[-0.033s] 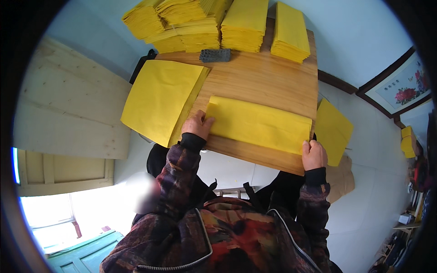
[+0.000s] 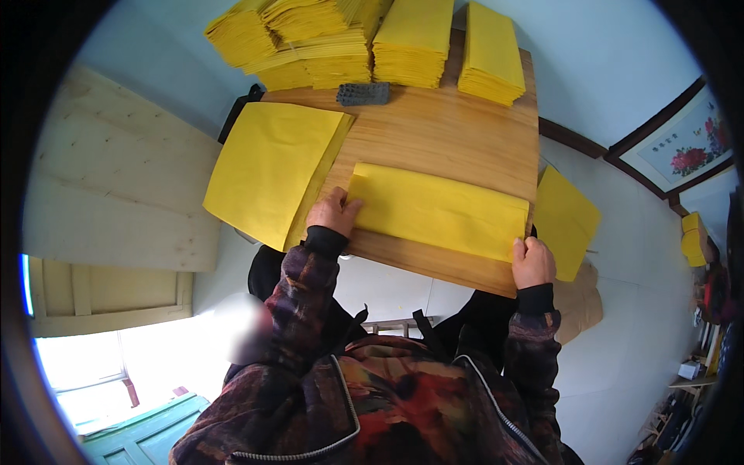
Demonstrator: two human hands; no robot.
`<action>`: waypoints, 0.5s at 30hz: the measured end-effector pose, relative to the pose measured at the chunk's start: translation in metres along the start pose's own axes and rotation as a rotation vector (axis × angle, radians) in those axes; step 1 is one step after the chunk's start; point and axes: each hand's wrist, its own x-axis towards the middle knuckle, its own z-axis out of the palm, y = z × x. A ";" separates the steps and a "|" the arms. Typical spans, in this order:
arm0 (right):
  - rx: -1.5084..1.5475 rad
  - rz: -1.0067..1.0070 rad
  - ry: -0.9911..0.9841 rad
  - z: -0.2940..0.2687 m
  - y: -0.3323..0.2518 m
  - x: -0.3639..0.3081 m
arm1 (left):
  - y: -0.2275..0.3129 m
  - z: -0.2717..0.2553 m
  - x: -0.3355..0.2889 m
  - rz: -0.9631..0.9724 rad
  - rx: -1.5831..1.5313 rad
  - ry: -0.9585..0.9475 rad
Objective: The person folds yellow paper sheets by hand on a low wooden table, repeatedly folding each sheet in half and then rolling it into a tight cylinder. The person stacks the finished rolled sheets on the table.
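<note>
A folded sheet of yellow paper lies lengthwise near the front edge of the wooden table. My left hand pinches its left end between thumb and fingers. At the opposite end, my right hand grips the near right corner, thumb on top and the other fingers curled. Just left of my left hand rests a stack of flat, unfolded yellow sheets, overhanging the table's left side.
Tall piles of folded yellow paper line the table's far side, with another pile at the far right corner. A dark grey textured block sits before them. More yellow paper is beyond the right edge. A framed flower picture leans right.
</note>
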 end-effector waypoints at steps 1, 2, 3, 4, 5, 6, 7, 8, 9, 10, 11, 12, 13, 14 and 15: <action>-0.018 0.001 0.002 0.000 -0.001 0.001 | -0.001 0.000 0.002 -0.006 0.004 -0.009; -0.006 0.009 -0.008 -0.001 -0.002 0.001 | -0.001 0.000 0.003 -0.020 0.014 -0.026; -0.005 0.016 -0.014 -0.002 -0.002 0.001 | -0.002 0.000 0.003 -0.011 0.015 -0.027; -0.015 0.017 -0.012 -0.002 -0.003 0.001 | -0.002 0.000 0.004 -0.013 0.014 -0.033; -0.017 0.032 -0.024 -0.003 -0.003 0.001 | -0.002 0.000 0.003 -0.016 0.016 -0.037; -0.001 0.032 -0.025 -0.003 -0.004 0.001 | -0.002 0.000 0.004 -0.021 0.023 -0.038; -0.002 0.033 -0.024 -0.003 -0.004 0.001 | -0.001 0.000 0.003 -0.010 0.035 -0.015; -0.015 0.038 -0.024 -0.004 -0.005 0.001 | -0.001 0.000 0.003 -0.015 0.027 -0.018; 0.000 0.035 -0.024 -0.004 -0.005 0.001 | -0.001 0.001 0.004 -0.019 0.023 -0.017; 0.003 0.036 -0.022 -0.004 -0.005 0.001 | -0.001 0.001 0.004 -0.023 0.026 -0.015; -0.010 0.041 -0.017 -0.005 -0.006 0.001 | -0.001 0.001 0.004 -0.024 0.021 -0.018; 0.006 0.034 -0.019 -0.005 -0.006 0.001 | -0.001 0.001 0.005 -0.026 0.026 -0.023; 0.005 0.030 -0.017 -0.005 -0.007 0.001 | -0.001 0.001 0.005 -0.035 0.043 -0.026; -0.013 0.032 -0.014 -0.006 -0.007 0.001 | -0.001 0.001 0.005 -0.030 0.035 -0.028; 0.002 0.030 -0.024 -0.007 -0.007 0.002 | 0.000 0.001 0.005 -0.033 0.041 -0.030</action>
